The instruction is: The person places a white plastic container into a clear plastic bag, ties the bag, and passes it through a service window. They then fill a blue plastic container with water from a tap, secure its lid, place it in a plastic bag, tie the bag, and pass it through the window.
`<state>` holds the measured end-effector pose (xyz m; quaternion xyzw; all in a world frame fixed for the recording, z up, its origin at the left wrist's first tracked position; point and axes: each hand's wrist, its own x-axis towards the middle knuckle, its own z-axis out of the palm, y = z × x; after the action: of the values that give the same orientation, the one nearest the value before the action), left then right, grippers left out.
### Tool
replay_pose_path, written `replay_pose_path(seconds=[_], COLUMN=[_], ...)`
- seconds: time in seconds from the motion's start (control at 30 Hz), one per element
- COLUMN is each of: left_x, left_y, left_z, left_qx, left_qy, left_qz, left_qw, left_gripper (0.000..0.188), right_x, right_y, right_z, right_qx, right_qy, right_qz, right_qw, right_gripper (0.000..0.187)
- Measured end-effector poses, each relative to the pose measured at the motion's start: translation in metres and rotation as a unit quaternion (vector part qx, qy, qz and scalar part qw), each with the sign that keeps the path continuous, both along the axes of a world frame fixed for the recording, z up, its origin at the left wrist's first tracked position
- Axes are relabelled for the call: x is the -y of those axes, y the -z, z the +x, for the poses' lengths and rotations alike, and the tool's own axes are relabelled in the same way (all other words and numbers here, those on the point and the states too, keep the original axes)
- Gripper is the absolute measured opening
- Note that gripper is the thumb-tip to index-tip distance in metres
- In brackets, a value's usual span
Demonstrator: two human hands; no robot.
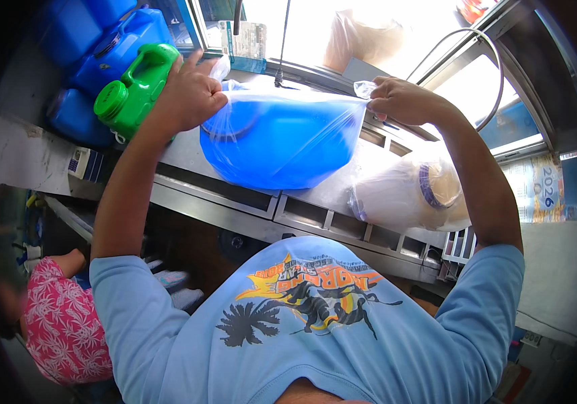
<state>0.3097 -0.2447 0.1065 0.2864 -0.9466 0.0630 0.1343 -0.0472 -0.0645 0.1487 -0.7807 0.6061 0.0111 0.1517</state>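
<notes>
A large blue plastic container (288,145) stands on the metal counter in front of me, inside a clear plastic bag (342,131). My left hand (191,97) is closed on the bag's upper left corner, with a bunched end sticking out above the fist. The opposite corner is pinched in my right hand (403,101), where another twist of plastic shows. Between the two hands the bag's top edge is pulled taut across the container. Just behind my left wrist sits a green jug (137,91) with a screw cap.
Several blue jugs (117,50) are stacked at the far left. A whitish container wrapped in plastic (403,188) lies by my right forearm. A black cable (500,74) loops near the window frame. Someone in a pink patterned garment (63,323) is at the lower left.
</notes>
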Motion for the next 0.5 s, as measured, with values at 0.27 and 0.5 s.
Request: replay_pose_path(seconds=[0.27, 0.5], left_x=[0.014, 0.015], left_y=[-0.017, -0.031], left_z=[0.043, 0.055], left_qx=[-0.12, -0.06], left_qy=[-0.024, -0.069], left_qz=[0.402, 0.388], left_qw=[0.907, 0.917], left_gripper=[0.029, 0.027], right_x=[-0.006, -0.004], right_y=[0.012, 0.026], right_z=[0.008, -0.01], right_qx=[0.264, 0.362], right_qy=[0.187, 0.181], right_qz=[-0.006, -0.025], right_qw=[0.946, 0.914], right_gripper=[0.032, 0.033])
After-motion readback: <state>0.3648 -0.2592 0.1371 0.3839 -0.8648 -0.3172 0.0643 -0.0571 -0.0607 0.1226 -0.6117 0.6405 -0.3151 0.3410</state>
